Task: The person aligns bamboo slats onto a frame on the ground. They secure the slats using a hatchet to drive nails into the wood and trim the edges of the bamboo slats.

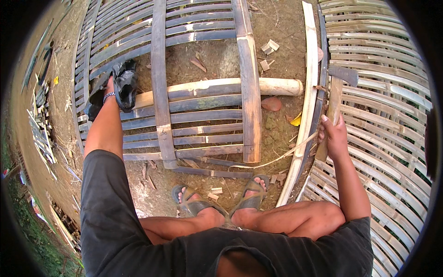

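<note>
My left hand (110, 86) reaches out at far left over a slatted bamboo panel (159, 92). Crumpled black plastic bag (123, 85) material surrounds it and hides the fingers; a braided band circles the wrist. On the right, my right hand (334, 136) is closed round the wooden handle of a hatchet (336, 99). Its dark metal head points away from me, above a second slatted bamboo panel (369, 124). A thin pale strip (277, 158) curves from near the right hand toward the first panel's near end.
A thick bamboo pole (281, 86) lies under the left panel's crosspieces. A long split bamboo length (304, 120) runs between both panels. Small bamboo offcuts (269, 47) and leaves (271, 104) dot the dirt. My sandalled feet (203, 201) are near the panel's close end. Bamboo slivers (41, 124) lie far left.
</note>
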Tool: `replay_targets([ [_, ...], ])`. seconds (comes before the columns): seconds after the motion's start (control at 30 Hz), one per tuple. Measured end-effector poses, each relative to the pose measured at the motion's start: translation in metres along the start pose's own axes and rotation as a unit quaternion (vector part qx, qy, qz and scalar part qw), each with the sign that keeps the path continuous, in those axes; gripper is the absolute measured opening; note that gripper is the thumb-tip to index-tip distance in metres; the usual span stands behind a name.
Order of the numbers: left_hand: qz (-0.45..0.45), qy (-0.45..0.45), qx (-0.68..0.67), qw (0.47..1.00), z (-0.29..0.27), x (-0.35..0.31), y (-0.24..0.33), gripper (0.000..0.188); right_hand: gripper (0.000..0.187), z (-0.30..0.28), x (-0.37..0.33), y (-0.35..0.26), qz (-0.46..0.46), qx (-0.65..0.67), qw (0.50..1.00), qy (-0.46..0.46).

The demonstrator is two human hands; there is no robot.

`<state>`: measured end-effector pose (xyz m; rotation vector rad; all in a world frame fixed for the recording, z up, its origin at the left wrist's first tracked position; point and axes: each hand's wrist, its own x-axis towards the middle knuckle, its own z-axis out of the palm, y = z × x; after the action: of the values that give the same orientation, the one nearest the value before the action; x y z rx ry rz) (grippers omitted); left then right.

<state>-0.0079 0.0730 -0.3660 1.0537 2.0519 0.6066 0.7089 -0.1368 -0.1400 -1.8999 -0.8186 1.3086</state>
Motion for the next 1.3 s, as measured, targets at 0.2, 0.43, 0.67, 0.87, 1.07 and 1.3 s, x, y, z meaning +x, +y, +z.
replay_targets([
  [0.2,0.015,0.015,0.025,0.999,0.008,-0.003,-0.017,0.037,0.044,0.001,0.006,0.0,-0.011,0.0,1.0,-0.005],
  [0.43,0.065,0.063,0.11,0.99,-0.001,0.026,-0.052,0.035,0.037,0.017,0.006,0.005,-0.027,-0.019,0.998,-0.046],
  [0.67,0.101,0.053,0.38,0.918,0.012,-0.025,0.033,0.029,0.048,0.011,-0.001,0.005,-0.03,-0.055,0.997,-0.043],
  [0.87,0.127,0.071,0.283,0.948,-0.044,-0.044,0.053,0.021,0.045,0.023,0.014,0.005,-0.037,-0.019,0.997,-0.066],
  [1.07,-0.008,0.0,0.118,0.993,-0.056,-0.049,0.042,0.027,0.039,0.035,0.021,-0.004,-0.031,0.01,0.997,-0.071],
  [1.3,0.135,-0.035,0.382,0.914,-0.033,-0.045,0.031,0.028,0.033,0.035,0.015,0.0,-0.021,-0.015,0.997,-0.079],
])
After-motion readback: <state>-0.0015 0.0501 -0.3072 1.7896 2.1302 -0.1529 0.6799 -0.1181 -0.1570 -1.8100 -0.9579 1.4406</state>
